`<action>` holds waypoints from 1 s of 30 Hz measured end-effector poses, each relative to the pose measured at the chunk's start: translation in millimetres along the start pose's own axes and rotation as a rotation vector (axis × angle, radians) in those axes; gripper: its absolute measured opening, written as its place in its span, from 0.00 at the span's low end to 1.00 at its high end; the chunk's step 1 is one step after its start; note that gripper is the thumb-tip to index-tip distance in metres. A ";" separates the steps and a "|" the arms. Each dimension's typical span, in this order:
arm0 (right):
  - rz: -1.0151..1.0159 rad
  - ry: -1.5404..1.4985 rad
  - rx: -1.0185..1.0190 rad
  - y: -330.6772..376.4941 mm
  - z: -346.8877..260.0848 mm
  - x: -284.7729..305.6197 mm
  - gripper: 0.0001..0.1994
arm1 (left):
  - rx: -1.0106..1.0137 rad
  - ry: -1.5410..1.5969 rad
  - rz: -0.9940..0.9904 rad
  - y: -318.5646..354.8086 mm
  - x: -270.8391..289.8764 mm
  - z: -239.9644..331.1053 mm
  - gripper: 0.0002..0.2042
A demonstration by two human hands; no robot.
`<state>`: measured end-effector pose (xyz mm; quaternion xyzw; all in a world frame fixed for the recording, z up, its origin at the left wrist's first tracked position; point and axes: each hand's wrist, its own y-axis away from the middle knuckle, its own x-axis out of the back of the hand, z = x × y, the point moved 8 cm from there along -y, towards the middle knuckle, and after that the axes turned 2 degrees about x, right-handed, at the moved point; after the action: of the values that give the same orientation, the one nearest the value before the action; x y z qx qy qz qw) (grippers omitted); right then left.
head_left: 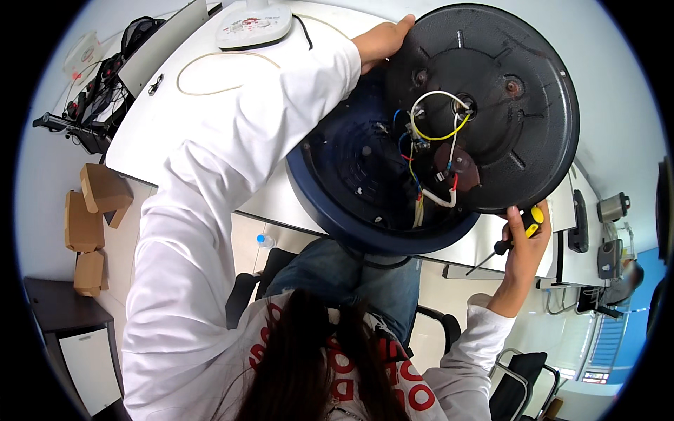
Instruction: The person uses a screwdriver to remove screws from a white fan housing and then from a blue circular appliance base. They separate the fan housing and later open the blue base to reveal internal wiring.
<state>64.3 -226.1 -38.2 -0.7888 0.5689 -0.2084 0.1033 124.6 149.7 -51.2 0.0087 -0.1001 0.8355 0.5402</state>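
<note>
Black metal, dull and rust-spotted, makes up the round base plate (491,91) that the person tilts up above the dark blue appliance body (365,210). The body rests at the near edge of the white surface (210,133), partly over the person's lap. Yellow, white, blue and red wires (435,140) run from the plate's underside down into the open body.

The left hand (382,41) has its grip curled over the plate's far rim, fingers hidden behind it. The right hand (526,242) touches the plate's lower edge while its grip is closed round a yellow-and-black screwdriver (509,238), whose shaft points down and left.

On the surface beyond lie a thin loop of pale cable (217,70) and a white device (253,24) cut off by the top edge. A tangle of dark cables (98,91) hangs off the far left side. Brown cardboard boxes (91,210) sit on the pale floor, and a small bottle (265,241) stands below the surface edge. A black chair (519,386) stands at lower right. Things at the far right are too bent and small to make out.
</note>
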 end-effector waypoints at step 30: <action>-0.174 -0.090 -0.164 -48.8 33.4 -10.0 0.16 | -0.322 -0.245 0.257 64.7 46.3 41.4 0.33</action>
<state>118.3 -202.9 -50.7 -0.8496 0.5082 -0.1337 0.0455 42.9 158.4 -15.1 0.0111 -0.2971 0.8633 0.4078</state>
